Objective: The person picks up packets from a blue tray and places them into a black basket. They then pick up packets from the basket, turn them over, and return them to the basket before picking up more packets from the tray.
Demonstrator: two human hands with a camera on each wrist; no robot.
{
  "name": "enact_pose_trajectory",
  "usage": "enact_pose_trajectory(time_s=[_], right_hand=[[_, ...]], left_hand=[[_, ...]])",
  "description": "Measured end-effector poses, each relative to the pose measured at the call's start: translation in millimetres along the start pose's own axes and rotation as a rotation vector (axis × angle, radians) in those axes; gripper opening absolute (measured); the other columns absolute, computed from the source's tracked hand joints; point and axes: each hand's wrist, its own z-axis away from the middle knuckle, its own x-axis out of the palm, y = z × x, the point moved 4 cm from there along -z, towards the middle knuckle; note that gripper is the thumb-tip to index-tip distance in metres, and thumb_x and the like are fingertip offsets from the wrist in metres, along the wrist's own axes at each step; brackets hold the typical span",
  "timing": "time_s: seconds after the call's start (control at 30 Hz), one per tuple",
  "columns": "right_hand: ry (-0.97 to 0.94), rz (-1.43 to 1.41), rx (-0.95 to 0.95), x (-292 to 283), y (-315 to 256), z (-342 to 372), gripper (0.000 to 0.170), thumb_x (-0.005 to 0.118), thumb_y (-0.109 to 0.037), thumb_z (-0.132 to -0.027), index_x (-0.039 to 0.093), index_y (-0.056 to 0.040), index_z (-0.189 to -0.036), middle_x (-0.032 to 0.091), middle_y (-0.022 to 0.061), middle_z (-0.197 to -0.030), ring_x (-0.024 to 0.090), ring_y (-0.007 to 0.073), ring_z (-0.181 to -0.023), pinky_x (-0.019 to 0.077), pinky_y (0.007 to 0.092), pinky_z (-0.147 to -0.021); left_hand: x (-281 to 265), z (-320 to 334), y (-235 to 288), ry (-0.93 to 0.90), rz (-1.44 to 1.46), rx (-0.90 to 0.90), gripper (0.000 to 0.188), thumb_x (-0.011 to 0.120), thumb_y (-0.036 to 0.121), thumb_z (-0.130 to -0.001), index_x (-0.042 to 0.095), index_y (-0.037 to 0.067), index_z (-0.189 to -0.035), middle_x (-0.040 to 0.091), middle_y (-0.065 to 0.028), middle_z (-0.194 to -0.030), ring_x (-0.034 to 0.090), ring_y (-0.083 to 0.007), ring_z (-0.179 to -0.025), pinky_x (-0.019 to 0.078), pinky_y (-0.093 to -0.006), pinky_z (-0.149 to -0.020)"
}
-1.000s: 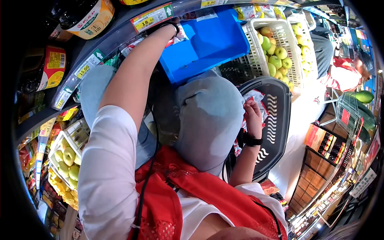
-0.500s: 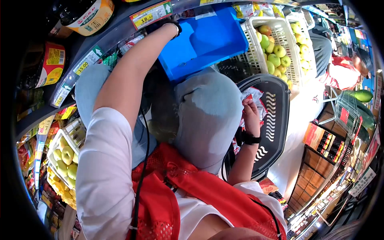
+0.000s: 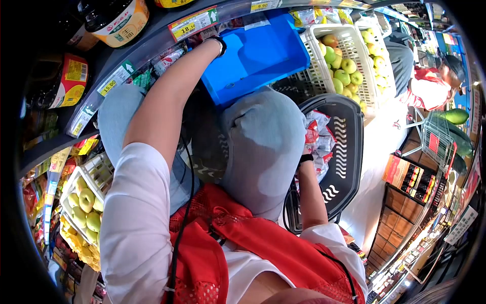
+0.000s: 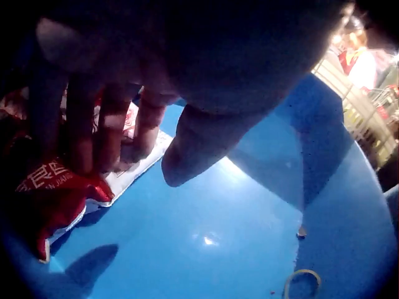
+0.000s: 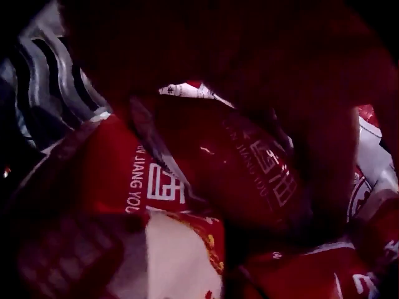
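Note:
In the left wrist view my left hand [image 4: 149, 106] reaches over a red and white packet [image 4: 53, 190] in a blue bin [image 4: 206, 249]; its fingers bend down onto the packet, with the thumb apart. The head view has this hand at the back left of the blue bin [image 3: 253, 58], under the shelf edge. My right hand [image 3: 307, 150] is low in the black basket [image 3: 349, 152], partly hidden by my knee, among red and white packets [image 3: 319, 137]. Packets [image 5: 218, 156] lie below its dark shape in the right wrist view; its grip is unclear.
A shelf edge with price tags [image 3: 192, 25] and bottles [image 3: 119, 23] is at upper left. White crates of apples [image 3: 344, 76] stand beyond the bin, another [image 3: 86, 202] at left. A person in red [image 3: 430, 91] and a cart [image 3: 438, 137] are at right.
My right hand has moved forward and left, down among the packets, which show more now. My left hand, beside a packet a second ago, has shifted slightly at the bin's back left.

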Motion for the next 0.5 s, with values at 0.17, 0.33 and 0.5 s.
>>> enact_pose_trajectory(time_s=[0.17,0.33,0.5], right_hand=[[-0.039,0.045,0.055,18.3,-2.3,-11.0,0.039,0.049,-0.030,-0.087,0.047,0.0029,-0.108,0.061,0.0283,-0.093,0.060,0.0430,-0.089,0.0494,0.0477,-0.075],[0.058,0.078,0.068,16.7,-18.0,-3.0,0.042,0.042,-0.035,-0.088,0.046,0.0048,-0.100,0.060,0.0298,-0.098,0.060,0.0450,-0.089,0.0488,0.0501,-0.075],[0.076,0.123,0.131,1.3,-41.0,7.1,0.042,0.040,-0.035,-0.089,0.042,0.0043,-0.102,0.059,0.0306,-0.097,0.061,0.0453,-0.086,0.0491,0.0518,-0.073]], left_hand=[[-10.0,20.7,1.9,0.007,0.007,-0.208,0.054,0.030,0.039,-0.092,0.029,0.015,-0.140,0.025,-0.0102,-0.147,0.030,-0.0263,-0.132,0.0259,-0.0382,-0.108],[-6.1,19.8,-40.4,0.088,0.045,-0.386,0.054,0.032,0.038,-0.091,0.031,0.014,-0.139,0.026,-0.0109,-0.147,0.032,-0.0264,-0.132,0.0268,-0.0377,-0.107],[-6.6,3.0,-70.7,0.115,0.017,-0.322,0.053,0.035,0.037,-0.091,0.032,0.013,-0.139,0.028,-0.0115,-0.146,0.033,-0.0266,-0.131,0.0277,-0.0372,-0.107]])
